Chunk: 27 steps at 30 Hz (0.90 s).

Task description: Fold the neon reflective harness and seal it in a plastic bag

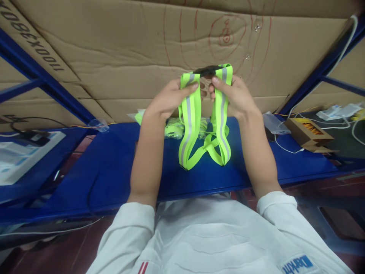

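Observation:
Both hands hold up a neon-yellow reflective vest [189,118] made of straps with a grey stripe down the middle. My left hand [176,93] grips the left strap, its thumb across the front. My right hand [232,91] pinches the other strap near the top, thumb in front. A black piece [207,71] joins the straps between the hands. The straps hang in loops above the blue table [199,182] and cross low down. Behind them, clear bags with more neon-yellow straps [173,128] lie on the table, partly hidden by the vest and my left arm.
A cardboard wall [128,49] with red pen lines stands behind the table. On the right are an open cardboard box [308,133], a clear plastic bag [276,122] and white cables. A clear cup [98,125] sits at the left. Blue metal posts [54,95] flank the space.

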Tool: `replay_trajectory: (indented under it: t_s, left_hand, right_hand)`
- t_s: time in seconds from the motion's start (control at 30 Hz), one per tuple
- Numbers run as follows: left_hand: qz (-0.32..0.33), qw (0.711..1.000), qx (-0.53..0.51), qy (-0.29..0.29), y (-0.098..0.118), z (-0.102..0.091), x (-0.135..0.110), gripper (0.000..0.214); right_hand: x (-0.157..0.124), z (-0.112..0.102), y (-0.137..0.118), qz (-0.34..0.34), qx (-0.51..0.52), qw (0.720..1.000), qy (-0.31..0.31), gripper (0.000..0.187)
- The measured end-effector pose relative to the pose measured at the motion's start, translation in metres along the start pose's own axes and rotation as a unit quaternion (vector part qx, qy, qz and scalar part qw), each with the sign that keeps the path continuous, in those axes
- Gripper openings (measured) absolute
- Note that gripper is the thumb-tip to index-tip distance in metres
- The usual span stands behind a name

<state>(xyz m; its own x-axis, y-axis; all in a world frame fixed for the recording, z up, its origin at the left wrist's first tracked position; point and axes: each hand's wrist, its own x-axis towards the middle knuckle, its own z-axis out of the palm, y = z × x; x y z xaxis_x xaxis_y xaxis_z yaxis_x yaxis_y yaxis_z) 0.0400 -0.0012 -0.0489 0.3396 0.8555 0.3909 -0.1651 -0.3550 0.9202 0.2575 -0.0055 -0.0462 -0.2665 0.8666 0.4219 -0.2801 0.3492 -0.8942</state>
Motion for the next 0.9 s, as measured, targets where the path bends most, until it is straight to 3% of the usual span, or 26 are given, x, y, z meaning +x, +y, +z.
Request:
replay_trajectory:
  t_s: [0.17,0.37,0.53,0.67,0.9]
  left_hand:
    - [0.028,0.995,-0.094,0.014,-0.002,0.002,0.004,0.011]
    - [-0.002,0.993,-0.120,0.020,0.001,0.015,0.009,0.008]
    - [-0.067,0.977,-0.195,-0.050,0.005,0.033,0.006,0.035]
    - [-0.064,0.979,-0.194,-0.026,0.001,0.032,0.004,0.017]
    - [-0.022,0.990,-0.121,-0.074,0.005,0.027,-0.004,0.011]
  right_hand:
    - [-0.007,0.003,-0.010,0.003,0.045,0.998,-0.049,0.010]
    - [-0.008,0.012,-0.012,-0.076,-0.018,0.996,0.031,0.008]
    - [-0.009,0.016,-0.009,-0.020,0.019,0.999,0.042,0.034]
    - [-0.003,0.013,0.000,-0.019,0.023,0.998,0.047,0.050]
    - [-0.008,0.019,-0.008,-0.011,-0.060,0.998,0.010,0.061]
